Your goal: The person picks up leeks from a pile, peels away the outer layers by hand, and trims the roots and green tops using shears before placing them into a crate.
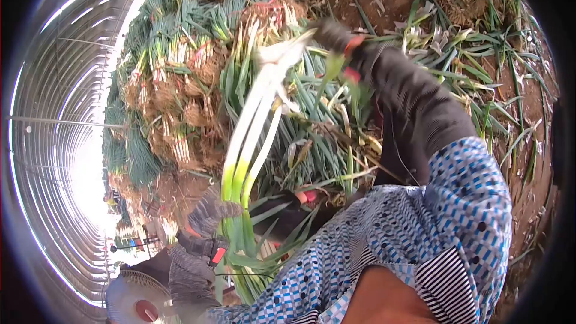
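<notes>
My left hand (213, 209), in a grey glove, is closed around a few green onions (241, 165) where the white stalks turn green. Their white ends point up and away from me, and the leaves trail down past my wrist toward my lap. My right hand (333, 37), in a dark glove, is beyond the white ends, with its fingers smeared by motion. A pale, blurred strip (288, 51) stretches between the stalk ends and that hand. More loose green onions (312, 156) lie in a heap in front of me.
Tied bundles of green onions (195, 66) with brown roots are stacked at the left and back. Loose leaves and peelings (474, 63) litter the soil on the right. A fan (137, 297) stands at the lower left. Curved ribs of a tunnel roof (57, 96) run along the left.
</notes>
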### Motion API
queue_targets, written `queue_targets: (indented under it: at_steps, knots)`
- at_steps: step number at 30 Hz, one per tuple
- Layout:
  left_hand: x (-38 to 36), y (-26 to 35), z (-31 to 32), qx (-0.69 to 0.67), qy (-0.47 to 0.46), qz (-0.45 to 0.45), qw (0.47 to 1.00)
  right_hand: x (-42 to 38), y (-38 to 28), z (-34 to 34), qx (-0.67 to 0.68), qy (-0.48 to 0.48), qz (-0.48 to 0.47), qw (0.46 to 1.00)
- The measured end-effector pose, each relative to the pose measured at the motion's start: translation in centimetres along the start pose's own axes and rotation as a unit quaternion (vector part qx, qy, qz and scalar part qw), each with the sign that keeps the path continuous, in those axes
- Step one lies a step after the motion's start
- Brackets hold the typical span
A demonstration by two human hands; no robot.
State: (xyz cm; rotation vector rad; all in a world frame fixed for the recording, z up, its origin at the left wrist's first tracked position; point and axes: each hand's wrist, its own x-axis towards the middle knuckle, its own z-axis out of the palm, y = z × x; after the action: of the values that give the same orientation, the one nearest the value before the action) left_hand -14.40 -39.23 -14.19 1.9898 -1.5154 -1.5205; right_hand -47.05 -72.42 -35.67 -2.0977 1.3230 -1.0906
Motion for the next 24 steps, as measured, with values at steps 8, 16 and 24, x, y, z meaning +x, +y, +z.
queue_targets:
  at_steps: [8,16,24]
  knots:
    - [-1.1,-3.1,0.5,-0.087,-0.004,0.002,0.996,-5.0,5.6,-14.2,-0.437,-0.061,0.182,0.879]
    - [-1.5,-1.5,1.0,-0.188,-0.031,-0.008,0.982,-9.8,-5.3,9.0,0.189,-0.221,-0.027,0.956]
    - [-4.9,-3.9,1.5,-0.254,-0.004,-0.056,0.966,-2.4,0.6,10.8,-0.004,-0.147,0.030,0.989]
